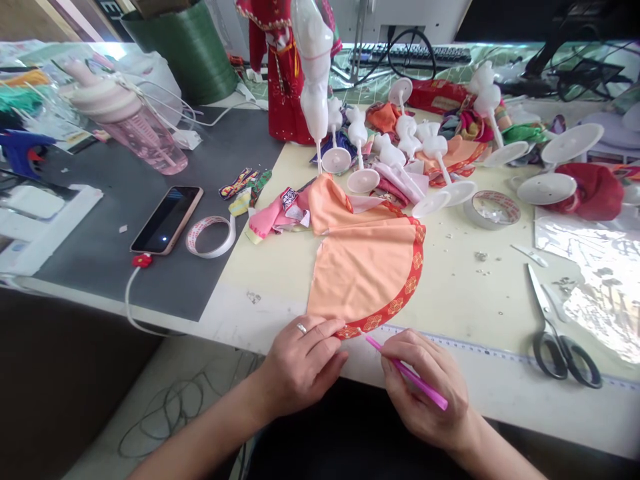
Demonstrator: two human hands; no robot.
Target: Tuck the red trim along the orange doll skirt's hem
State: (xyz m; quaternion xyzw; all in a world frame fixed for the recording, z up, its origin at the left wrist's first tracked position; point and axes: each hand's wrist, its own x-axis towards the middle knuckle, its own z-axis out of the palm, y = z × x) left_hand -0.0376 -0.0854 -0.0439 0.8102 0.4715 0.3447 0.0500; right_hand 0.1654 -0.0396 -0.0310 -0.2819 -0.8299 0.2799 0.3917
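A peach cloth piece (365, 267), shaped like part of a circle with a red and gold trim (411, 285) along its curved edge, lies flat near the table's front. My left hand (303, 360), with a ring on one finger, rests its outstretched fingers on the near corner of the cloth, thumb apart. In my right hand (430, 383) is a slim pink pen-like stick (423, 385), gripped between thumb and fingers. Its tip points at the trim near my left fingertips; whether they touch I cannot tell. A ruler strip (465, 345) runs along the table beside my right hand.
Black-handled scissors (550, 333) lie at right, near tiny scattered bits. Tape rolls (211, 237), a phone (167, 220) and a pink bottle (133, 127) are at left. Behind the cloth stand several white doll forms (357, 137) and a red-dressed figure (287, 80).
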